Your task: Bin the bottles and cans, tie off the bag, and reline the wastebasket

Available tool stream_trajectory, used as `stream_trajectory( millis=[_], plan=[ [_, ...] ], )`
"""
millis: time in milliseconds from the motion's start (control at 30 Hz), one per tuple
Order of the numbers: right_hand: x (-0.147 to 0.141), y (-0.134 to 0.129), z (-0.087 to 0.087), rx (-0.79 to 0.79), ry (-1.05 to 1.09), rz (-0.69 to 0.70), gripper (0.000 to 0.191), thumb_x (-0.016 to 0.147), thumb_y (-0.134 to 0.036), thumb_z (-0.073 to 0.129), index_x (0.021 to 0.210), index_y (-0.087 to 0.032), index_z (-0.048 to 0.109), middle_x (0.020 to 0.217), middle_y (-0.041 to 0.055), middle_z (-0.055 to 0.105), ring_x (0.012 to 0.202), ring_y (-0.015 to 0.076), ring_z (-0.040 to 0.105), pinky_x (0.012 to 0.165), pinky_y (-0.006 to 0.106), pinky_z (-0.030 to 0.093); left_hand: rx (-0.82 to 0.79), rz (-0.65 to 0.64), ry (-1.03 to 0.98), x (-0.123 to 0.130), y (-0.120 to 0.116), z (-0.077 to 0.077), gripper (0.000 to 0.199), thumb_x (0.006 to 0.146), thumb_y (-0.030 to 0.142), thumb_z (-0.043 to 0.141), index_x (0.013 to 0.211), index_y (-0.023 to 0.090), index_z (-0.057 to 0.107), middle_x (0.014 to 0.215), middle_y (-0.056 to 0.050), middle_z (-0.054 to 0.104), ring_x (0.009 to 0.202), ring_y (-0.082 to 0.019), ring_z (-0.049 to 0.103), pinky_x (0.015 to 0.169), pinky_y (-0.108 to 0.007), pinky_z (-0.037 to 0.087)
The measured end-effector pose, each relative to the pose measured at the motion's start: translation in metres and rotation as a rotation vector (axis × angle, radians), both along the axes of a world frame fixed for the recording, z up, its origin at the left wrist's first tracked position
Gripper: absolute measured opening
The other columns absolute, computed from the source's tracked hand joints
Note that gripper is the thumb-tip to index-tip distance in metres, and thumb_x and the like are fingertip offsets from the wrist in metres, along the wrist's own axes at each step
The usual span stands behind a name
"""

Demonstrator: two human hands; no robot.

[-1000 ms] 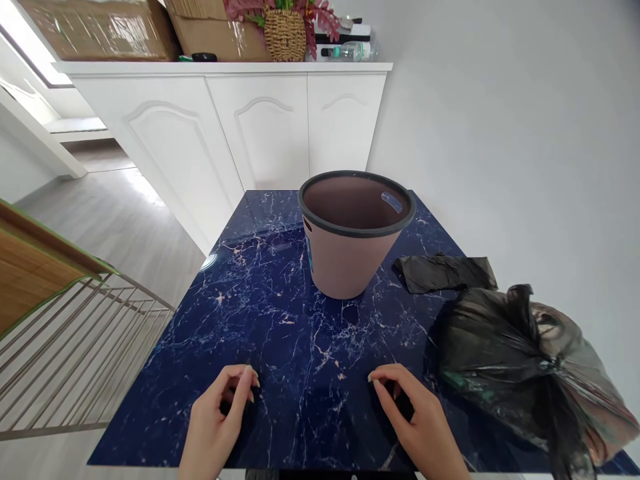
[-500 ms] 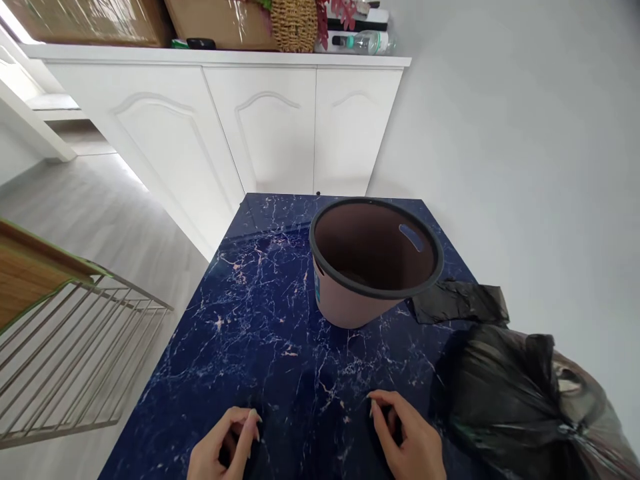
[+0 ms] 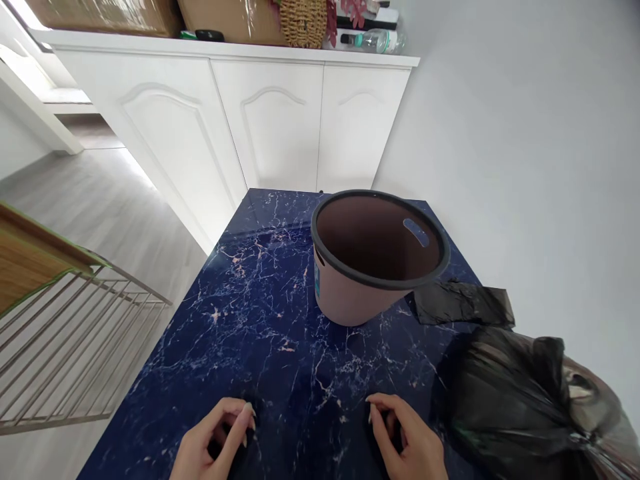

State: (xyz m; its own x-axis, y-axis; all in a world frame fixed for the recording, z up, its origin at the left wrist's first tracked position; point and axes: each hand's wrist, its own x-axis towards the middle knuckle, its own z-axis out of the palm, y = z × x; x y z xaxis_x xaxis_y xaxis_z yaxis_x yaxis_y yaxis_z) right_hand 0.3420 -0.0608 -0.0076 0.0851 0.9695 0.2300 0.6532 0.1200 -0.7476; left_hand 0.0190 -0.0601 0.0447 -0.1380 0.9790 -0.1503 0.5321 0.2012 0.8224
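Observation:
My left hand (image 3: 216,437) rests at the near side of the blue marbled table (image 3: 240,333), thumb and fingertips pressed together with nothing between them. Opposite it, my right hand (image 3: 409,437) is closed the same way and is empty too. Beyond both hands stands an upright trash bin (image 3: 350,300), pinkish-brown with a dark rim and cut-out handles. Neither hand touches it, and no liner shows inside. A folded black plastic bag (image 3: 463,303) lies to the right of the bin. Nearer, right of my right hand, sits a full, knotted black garbage bag (image 3: 510,393).
A white cabinet (image 3: 280,127) stands behind the table, bearing cardboard boxes (image 3: 230,20), a woven basket (image 3: 303,23) and a plastic bottle (image 3: 375,41). A grey wall (image 3: 525,167) runs along the right. On the left is a metal rack (image 3: 85,347) beside the table edge.
My left hand has shifted slightly left, while my right hand stays nearly in place. The view has tilted a little; the bin and bags stand as before.

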Motion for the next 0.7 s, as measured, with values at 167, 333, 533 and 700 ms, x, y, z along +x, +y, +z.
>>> stream_trajectory(
  millis=[167, 333, 533, 700],
  plan=[
    [0.008, 0.0, 0.002, 0.055, -0.044, 0.084, 0.024, 0.108, -0.04, 0.057, 0.106, -0.025, 0.075, 0.076, 0.001, 0.07, 0.061, 0.0159, 0.066, 0.062, 0.025, 0.055, 0.059, 0.009, -0.02, 0.005, -0.002, 0.004, 0.056, 0.092, 0.077, 0.062, 0.082, 0.023, 0.075, 0.074, -0.005, 0.074, 0.062, -0.019, 0.068, 0.056, -0.025, 0.055],
    [0.008, -0.001, 0.006, 0.011, -0.06, 0.08, 0.026, 0.11, -0.042, 0.052, 0.11, -0.027, 0.073, 0.082, -0.0001, 0.072, 0.063, 0.0154, 0.067, 0.059, 0.025, 0.051, 0.114, 0.015, -0.089, 0.009, -0.003, 0.006, 0.055, 0.092, 0.076, 0.064, 0.086, 0.022, 0.075, 0.075, -0.005, 0.074, 0.061, -0.018, 0.066, 0.051, -0.023, 0.051],
    [0.007, -0.003, 0.006, 0.06, -0.049, 0.093, 0.025, 0.11, -0.038, 0.05, 0.108, -0.027, 0.072, 0.085, -0.0004, 0.072, 0.067, 0.0154, 0.066, 0.067, 0.026, 0.052, 0.197, 0.038, -0.151, 0.012, -0.006, 0.011, 0.056, 0.09, 0.075, 0.067, 0.086, 0.02, 0.075, 0.074, -0.005, 0.073, 0.06, -0.016, 0.063, 0.051, -0.023, 0.052],
    [0.006, -0.003, 0.009, 0.105, -0.035, 0.092, 0.024, 0.11, -0.036, 0.05, 0.106, -0.025, 0.071, 0.087, -0.0003, 0.071, 0.068, 0.0153, 0.066, 0.07, 0.026, 0.053, 0.223, 0.041, -0.171, 0.012, -0.007, 0.011, 0.059, 0.089, 0.078, 0.067, 0.084, 0.02, 0.075, 0.073, -0.004, 0.071, 0.059, -0.016, 0.063, 0.05, -0.023, 0.051]
  ],
)
